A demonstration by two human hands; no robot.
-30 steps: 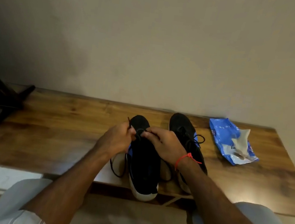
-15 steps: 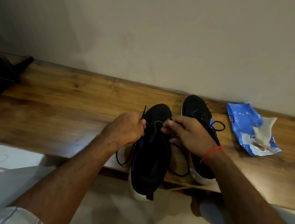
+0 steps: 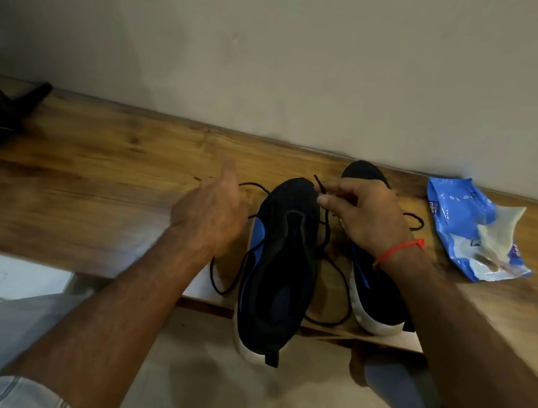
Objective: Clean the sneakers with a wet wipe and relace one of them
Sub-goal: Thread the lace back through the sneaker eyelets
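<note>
While two black sneakers sit on the wooden table, a black lace is pinched near its tip by the right hand. The thumb and first finger of that hand are pressed together on the lace, and the other fingers are curled. A red thread band is worn on the right wrist.

The left hand is held just to the left of the near sneaker. Its fingers are stretched out and loose, and nothing is held in it. Whether the lace under it is touched cannot be told.

The near sneaker is found between the two hands. It is black with a blue side and a white sole, its toe is pointed at the wall, and its heel hangs over the table edge. Loose loops of the lace are spread on both sides of it. One end of the lace lies on the table past the left hand's fingers.

The second sneaker is partly hidden under the right hand and wrist. Its laces are seen to the right of that hand.

Further to the right of the right hand, a blue wet wipe pack is laid on the table. A pale wipe is seen on top of it.
</note>
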